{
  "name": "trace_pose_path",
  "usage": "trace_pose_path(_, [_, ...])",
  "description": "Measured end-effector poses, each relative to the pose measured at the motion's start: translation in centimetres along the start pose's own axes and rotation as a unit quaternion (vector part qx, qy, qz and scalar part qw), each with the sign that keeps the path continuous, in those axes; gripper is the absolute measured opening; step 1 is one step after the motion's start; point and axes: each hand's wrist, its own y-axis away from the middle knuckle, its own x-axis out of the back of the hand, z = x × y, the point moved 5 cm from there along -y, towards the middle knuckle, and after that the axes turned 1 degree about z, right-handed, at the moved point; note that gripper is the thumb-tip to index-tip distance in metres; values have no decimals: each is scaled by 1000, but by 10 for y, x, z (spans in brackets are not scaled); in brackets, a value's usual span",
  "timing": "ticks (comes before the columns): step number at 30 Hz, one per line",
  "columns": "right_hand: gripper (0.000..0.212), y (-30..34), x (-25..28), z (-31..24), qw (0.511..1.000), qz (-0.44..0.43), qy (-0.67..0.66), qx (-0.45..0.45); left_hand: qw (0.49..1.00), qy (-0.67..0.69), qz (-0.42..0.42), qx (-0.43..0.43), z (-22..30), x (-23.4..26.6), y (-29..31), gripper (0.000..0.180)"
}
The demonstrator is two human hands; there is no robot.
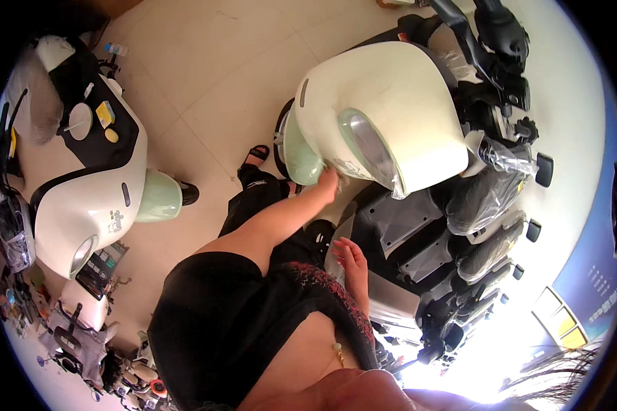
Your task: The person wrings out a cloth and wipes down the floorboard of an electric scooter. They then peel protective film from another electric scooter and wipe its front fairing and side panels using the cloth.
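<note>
My left arm reaches forward across my body. My left hand (329, 181) is closed against the lower front of a cream electric scooter (397, 96), between its pale green front fender (301, 156) and the long clear headlight (371, 145). Something small and pale shows at its fingers, too blurred to name. My right hand (350, 259) hangs in front of my body, its fingers loosely bent and apart, with nothing visible in it. It is near the dark grey panels (397, 219) of the neighbouring scooters.
A second cream scooter (68, 205) with a green fender stands on the left, a yellow box (105, 114) and a round white item (81, 122) on its dark top. Plastic-wrapped scooter parts (480, 198) line the right side. Beige tiled floor (212, 61) lies between.
</note>
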Motion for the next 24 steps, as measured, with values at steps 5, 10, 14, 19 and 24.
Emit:
trace_pose_path(5, [28, -22, -13, -22, 997, -20, 61, 40, 977, -170, -35, -120, -11, 12, 30, 43])
trace_pose_path(10, [22, -53, -22, -57, 935, 49, 271, 221, 994, -62, -22, -82, 33, 82, 13, 53])
trace_pose_path(14, [24, -36, -46, -142, 676, 95, 470, 559, 971, 57, -25, -232, 38, 85, -25, 51])
trace_pose_path(19, [21, -33, -43, -204, 477, 129, 506, 707, 892, -116, 83, -428, 30, 72, -77, 46])
trace_pose_path(24, [15, -45, -21, -203, 357, 218, 481, 771, 831, -244, 172, -469, 50, 57, -81, 47])
